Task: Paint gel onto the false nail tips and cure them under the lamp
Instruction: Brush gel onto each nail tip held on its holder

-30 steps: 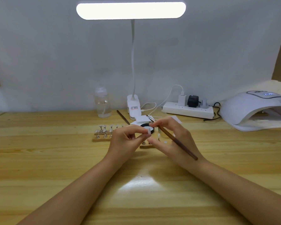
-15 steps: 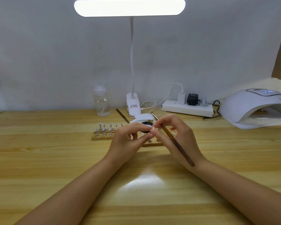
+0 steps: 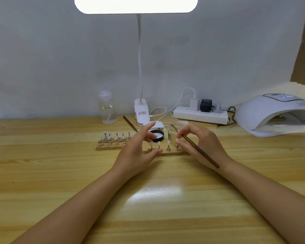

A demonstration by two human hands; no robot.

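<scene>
Nail tips (image 3: 168, 142) stand on a wooden holder (image 3: 165, 152) between both hands. A brush (image 3: 199, 149) is pinched in the right hand (image 3: 199, 143); the left hand (image 3: 139, 148) is spread, holding nothing. Painting seems underway; gel must be brushed on next, steadily.

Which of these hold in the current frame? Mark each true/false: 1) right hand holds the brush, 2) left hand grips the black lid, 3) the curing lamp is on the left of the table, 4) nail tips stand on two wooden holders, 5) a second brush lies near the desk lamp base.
1) True: the right hand holds the brush.
2) False: the left hand is open and empty; the black lid lies on the table.
3) False: the curing lamp is on the right.
4) True: the left holder and the near holder carry nail tips.
5) True: the second brush lies beside the desk lamp base.
</scene>
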